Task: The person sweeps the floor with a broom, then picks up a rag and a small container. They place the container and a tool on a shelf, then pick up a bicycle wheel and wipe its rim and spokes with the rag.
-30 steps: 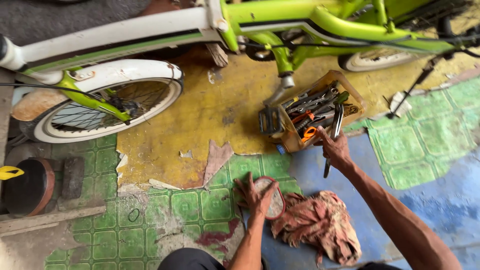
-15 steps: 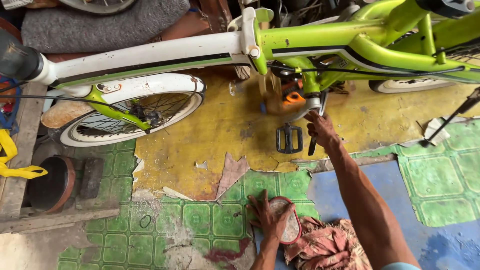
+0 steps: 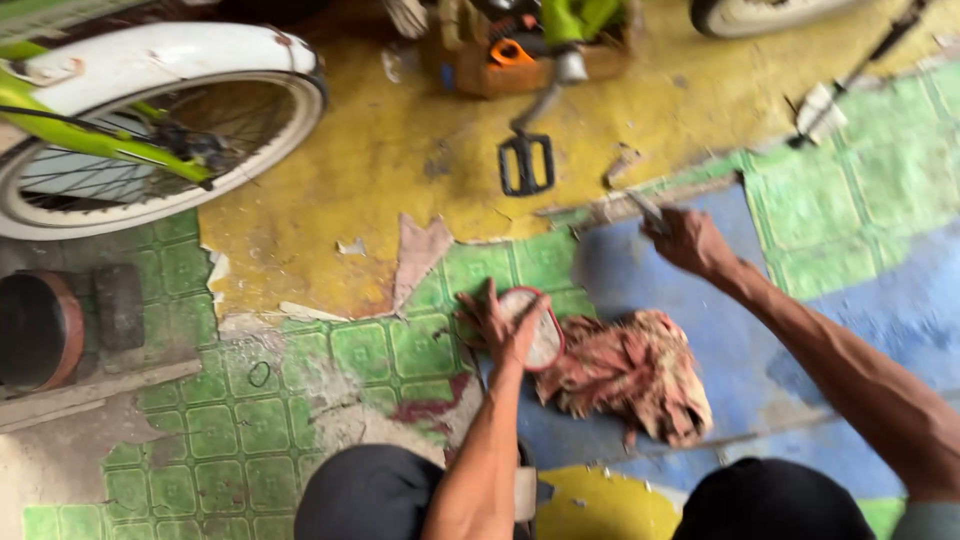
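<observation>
Left hand (image 3: 508, 325) lies with fingers spread on a tin (image 3: 540, 330) beside the rag (image 3: 630, 370); right hand (image 3: 690, 240) has fingers closed round a tool (image 3: 648, 208).

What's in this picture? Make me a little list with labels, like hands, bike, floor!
left hand: pressed on a small red-rimmed tin on the floor
right hand: holds a thin metal tool, blurred
rag: reddish, crumpled beside the tin
bike wheel: white tyre, green frame, upper left
pedal: black, above the yellow floor
toolbox: wooden, by the pedal
floor: green, yellow and blue, peeling
</observation>
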`<state>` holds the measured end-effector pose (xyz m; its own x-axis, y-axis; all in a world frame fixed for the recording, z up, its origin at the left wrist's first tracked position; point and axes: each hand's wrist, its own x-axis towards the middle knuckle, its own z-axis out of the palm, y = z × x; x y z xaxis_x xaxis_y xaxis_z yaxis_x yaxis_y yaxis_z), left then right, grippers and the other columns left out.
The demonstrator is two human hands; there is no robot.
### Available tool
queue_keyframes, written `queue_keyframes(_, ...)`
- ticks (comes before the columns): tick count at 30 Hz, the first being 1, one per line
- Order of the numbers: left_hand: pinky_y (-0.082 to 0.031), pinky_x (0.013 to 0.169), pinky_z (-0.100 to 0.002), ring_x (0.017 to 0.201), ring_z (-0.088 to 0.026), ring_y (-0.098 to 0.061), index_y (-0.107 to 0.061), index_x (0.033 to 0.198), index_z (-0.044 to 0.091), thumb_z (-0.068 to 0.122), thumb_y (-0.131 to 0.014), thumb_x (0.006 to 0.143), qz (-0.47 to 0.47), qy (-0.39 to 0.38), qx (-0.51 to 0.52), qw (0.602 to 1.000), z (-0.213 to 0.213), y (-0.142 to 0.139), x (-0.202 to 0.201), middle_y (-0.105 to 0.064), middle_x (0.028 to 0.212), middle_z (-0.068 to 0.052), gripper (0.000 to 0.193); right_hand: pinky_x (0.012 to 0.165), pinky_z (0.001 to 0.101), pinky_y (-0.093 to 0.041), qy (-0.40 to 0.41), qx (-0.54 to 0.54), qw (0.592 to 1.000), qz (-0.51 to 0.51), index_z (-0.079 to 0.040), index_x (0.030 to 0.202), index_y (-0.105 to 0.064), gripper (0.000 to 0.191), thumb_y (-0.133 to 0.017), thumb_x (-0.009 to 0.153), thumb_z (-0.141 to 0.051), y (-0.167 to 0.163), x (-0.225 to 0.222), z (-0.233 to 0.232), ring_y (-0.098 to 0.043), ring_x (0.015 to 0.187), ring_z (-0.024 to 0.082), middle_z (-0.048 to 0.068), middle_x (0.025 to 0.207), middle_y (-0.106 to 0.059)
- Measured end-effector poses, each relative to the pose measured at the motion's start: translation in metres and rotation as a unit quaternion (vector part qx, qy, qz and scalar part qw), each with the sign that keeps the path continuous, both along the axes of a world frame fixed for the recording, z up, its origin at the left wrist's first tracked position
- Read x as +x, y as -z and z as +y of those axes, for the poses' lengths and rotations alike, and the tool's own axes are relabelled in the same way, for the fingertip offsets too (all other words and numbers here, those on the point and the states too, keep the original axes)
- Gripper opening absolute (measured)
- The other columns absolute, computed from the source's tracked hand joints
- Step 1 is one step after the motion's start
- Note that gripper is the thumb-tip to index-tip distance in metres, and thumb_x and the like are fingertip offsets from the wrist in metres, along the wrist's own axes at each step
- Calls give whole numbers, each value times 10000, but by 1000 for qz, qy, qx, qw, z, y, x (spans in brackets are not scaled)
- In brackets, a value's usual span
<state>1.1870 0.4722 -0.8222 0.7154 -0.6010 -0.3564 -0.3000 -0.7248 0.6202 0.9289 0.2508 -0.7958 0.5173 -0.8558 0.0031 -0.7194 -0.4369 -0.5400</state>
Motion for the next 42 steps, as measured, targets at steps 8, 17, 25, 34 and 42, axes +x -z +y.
queue_keyframes(8,16,1161,-747,1557,-443,90,-266,1611,294,789,-798,566,6,7,97,995,-10,-50,-5,81,1709,-191,1273,372,408,-388,-97,144,984,48,-98,701,-730,364,-830,695,-448,36,-90,224,-501,394,255,151,510,-603)
queue_keyframes(17,-437,1106,-593,1349,-422,-525,-429,1468,-15,703,-886,483,18,-115,140,983,4,-123,-69,-532,1472,-245,1302,523,464,-469,-7,105,991,-86,-6,1006,-697,216,-661,881,-179,-90,-86,184,-624,577,399,236,699,-647)
queue_keyframes(25,-421,1138,-447,1341,-425,-527,-265,1527,-45,332,-960,553,63,-49,-58,995,-20,-205,-78,-493,1462,-295,1254,597,384,-520,43,326,928,-174,-2,1004,-732,372,-694,869,-347,-219,-68,141,-599,633,151,111,703,-712)
queue_keyframes(34,-527,953,-435,1082,-305,-622,-463,1240,-13,277,-983,564,256,-151,-104,949,-5,-315,-89,-600,1218,-205,901,560,443,-470,72,1,997,13,-65,783,-749,480,-744,747,-543,-326,-60,123,-567,598,233,156,661,-656)
queue_keyframes(42,-525,923,-397,1045,-268,-660,-415,1245,81,270,-954,620,292,-202,-143,924,63,-414,-55,-651,1166,-164,847,469,395,-439,168,336,926,-45,35,792,-708,529,-781,824,-488,-402,6,173,-520,507,176,79,556,-581)
